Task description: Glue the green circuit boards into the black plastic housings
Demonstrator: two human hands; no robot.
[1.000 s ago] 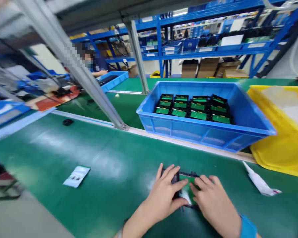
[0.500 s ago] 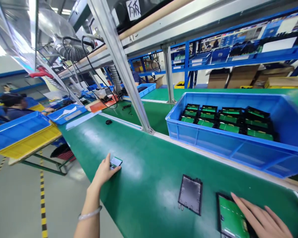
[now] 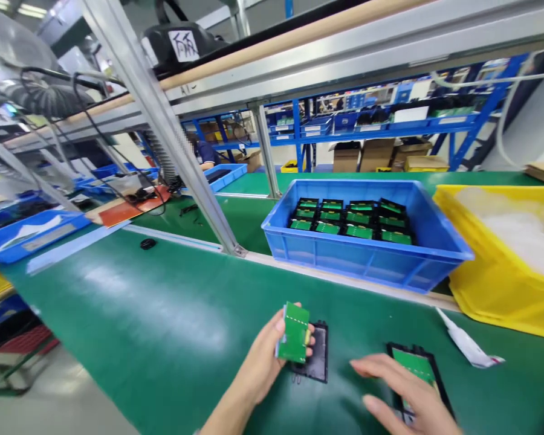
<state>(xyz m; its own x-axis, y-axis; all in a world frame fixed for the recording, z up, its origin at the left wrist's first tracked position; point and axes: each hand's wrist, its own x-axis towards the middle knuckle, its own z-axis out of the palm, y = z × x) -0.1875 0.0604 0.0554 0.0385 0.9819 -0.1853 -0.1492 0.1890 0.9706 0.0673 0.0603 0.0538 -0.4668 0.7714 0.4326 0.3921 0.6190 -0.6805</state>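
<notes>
A green circuit board point(image 3: 295, 332) is held up in my left hand point(image 3: 266, 356), its flat green face turned toward me. Behind and below it, an open black plastic case half point(image 3: 318, 356) lies on the green bench top, partly covered by the board and my fingers. My right hand point(image 3: 401, 386) hovers with thumb and fingers apart and nothing between them. Partly hidden under that hand is a second black case point(image 3: 439, 377) with a green board point(image 3: 412, 362) seated in it.
Behind the bench edge stands a blue bin point(image 3: 362, 260) holding several cased boards. Right of it is a yellow bin point(image 3: 489, 290) with whitish plastic wrap. A white tube-like packet point(image 3: 469, 341) lies near the right case. A metal post point(image 3: 176, 139) rises left of the blue bin.
My left hand has picked the circuit board off the bench at left and brought it right, above the empty case. My right hand has lifted off the filled case. The view has turned right.
</notes>
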